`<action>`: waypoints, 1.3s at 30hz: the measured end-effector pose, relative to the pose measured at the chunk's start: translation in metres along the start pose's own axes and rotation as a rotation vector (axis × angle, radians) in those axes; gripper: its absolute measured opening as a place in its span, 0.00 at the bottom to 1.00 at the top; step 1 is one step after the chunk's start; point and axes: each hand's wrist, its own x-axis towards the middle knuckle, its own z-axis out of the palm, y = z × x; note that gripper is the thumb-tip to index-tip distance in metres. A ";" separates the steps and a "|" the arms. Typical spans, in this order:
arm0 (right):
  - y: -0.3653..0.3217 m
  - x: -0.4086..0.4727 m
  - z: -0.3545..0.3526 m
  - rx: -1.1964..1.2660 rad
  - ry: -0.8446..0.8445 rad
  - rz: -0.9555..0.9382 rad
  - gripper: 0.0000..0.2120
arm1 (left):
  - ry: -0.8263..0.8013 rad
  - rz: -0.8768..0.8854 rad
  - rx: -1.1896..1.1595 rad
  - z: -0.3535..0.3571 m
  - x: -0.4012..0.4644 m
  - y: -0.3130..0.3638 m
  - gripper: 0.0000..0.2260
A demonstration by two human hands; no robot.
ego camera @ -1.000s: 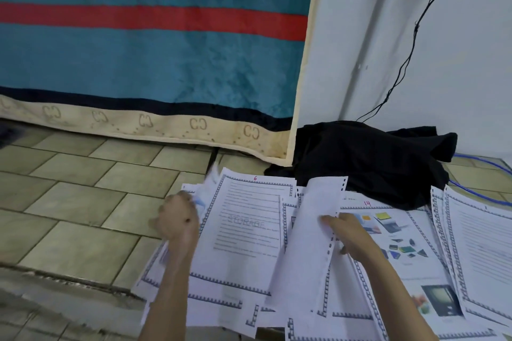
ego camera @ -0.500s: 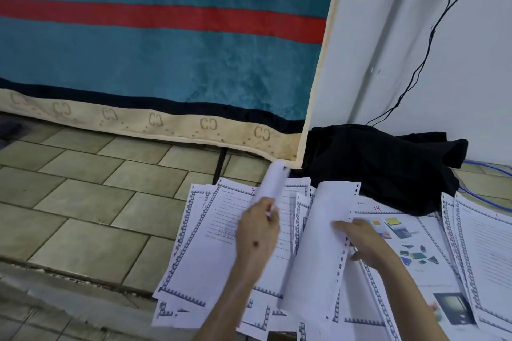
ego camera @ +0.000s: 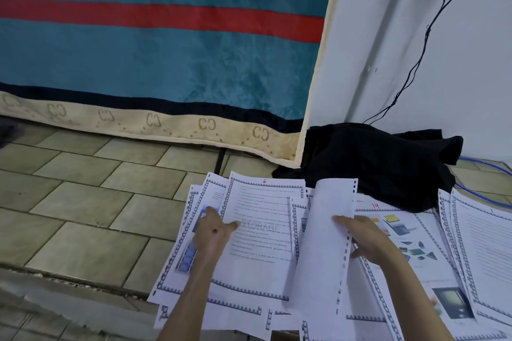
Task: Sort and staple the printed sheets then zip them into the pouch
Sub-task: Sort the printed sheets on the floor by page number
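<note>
Printed sheets with toothed borders lie spread over the tiled floor. Topmost on the left pile is a text sheet marked 6 [ego camera: 263, 232]. My left hand [ego camera: 214, 232] rests flat on this pile, its thumb on sheet 6 and its fingers on a sheet with blue pictures [ego camera: 188, 255]. My right hand [ego camera: 365, 241] pinches a blank-backed sheet [ego camera: 321, 252] that stands lifted and curled, thumb on its front, fingers behind. A colour-picture sheet marked 14 [ego camera: 412, 246] lies under that hand. More text sheets [ego camera: 484, 246] lie at the far right. No stapler or pouch is in view.
A black cloth [ego camera: 382, 160] is heaped against the white wall just behind the sheets. A teal blanket with a red stripe [ego camera: 166, 63] hangs at the back left. A blue cable [ego camera: 490, 171] and a black cable [ego camera: 424, 50] run at the right. Bare tiles [ego camera: 83, 202] lie to the left.
My left hand carried a curled sheet across the left pile, let it down, and now rests flat on the pile. My right hand kept hold of the lifted sheet.
</note>
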 end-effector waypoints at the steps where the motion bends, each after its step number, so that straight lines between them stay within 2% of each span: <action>1: 0.001 0.000 0.000 0.003 0.001 0.000 0.16 | -0.014 0.039 0.033 0.001 -0.007 0.012 0.23; 4: 0.001 0.004 -0.001 0.023 0.007 0.005 0.18 | -0.061 0.282 0.089 0.016 -0.040 0.055 0.13; 6: 0.002 0.006 -0.002 0.029 0.008 0.019 0.19 | -0.130 0.406 0.132 0.031 -0.068 0.081 0.09; 10: 0.001 0.003 -0.003 0.028 0.011 0.016 0.18 | -0.130 0.471 0.160 0.039 -0.093 0.098 0.08; 12: 0.002 0.002 -0.002 0.026 0.003 0.011 0.17 | -0.090 0.439 0.086 0.034 -0.080 0.092 0.06; 16: 0.001 0.002 -0.002 0.021 0.000 0.019 0.16 | -0.014 0.282 -0.045 0.001 -0.046 0.065 0.18; 18: 0.002 0.003 -0.003 0.011 -0.001 0.019 0.17 | 0.036 0.192 -0.067 -0.014 -0.030 0.040 0.16; 20: 0.004 0.004 -0.002 -0.005 -0.007 0.010 0.17 | -0.005 0.129 -0.186 -0.022 -0.010 0.012 0.12; 22: 0.005 0.006 -0.002 0.000 -0.006 0.004 0.17 | -0.091 0.054 -0.330 -0.021 0.016 -0.020 0.19; 23: 0.006 0.007 -0.002 0.009 -0.010 0.006 0.18 | -0.104 0.013 -0.374 -0.023 0.025 -0.035 0.20; 26: 0.008 0.009 -0.002 0.019 -0.022 -0.004 0.18 | -0.025 -0.095 -0.531 -0.025 0.042 -0.062 0.06; 28: 0.010 0.011 -0.003 0.023 -0.025 -0.008 0.17 | 0.061 -0.172 -0.659 -0.026 0.045 -0.072 0.05; 31: 0.010 0.012 -0.003 0.034 -0.028 -0.008 0.17 | 0.161 -0.219 -0.778 -0.028 0.051 -0.085 0.09; 35: 0.011 0.011 -0.004 -0.001 -0.031 -0.010 0.18 | 0.145 -0.244 -0.808 -0.024 0.061 -0.095 0.12; 37: 0.007 0.006 -0.002 -0.004 -0.046 -0.005 0.22 | 0.157 -0.219 -0.803 -0.026 0.057 -0.088 0.09; 39: 0.001 -0.003 -0.001 0.044 -0.135 0.027 0.33 | 0.191 -0.176 -0.736 -0.032 0.050 -0.073 0.06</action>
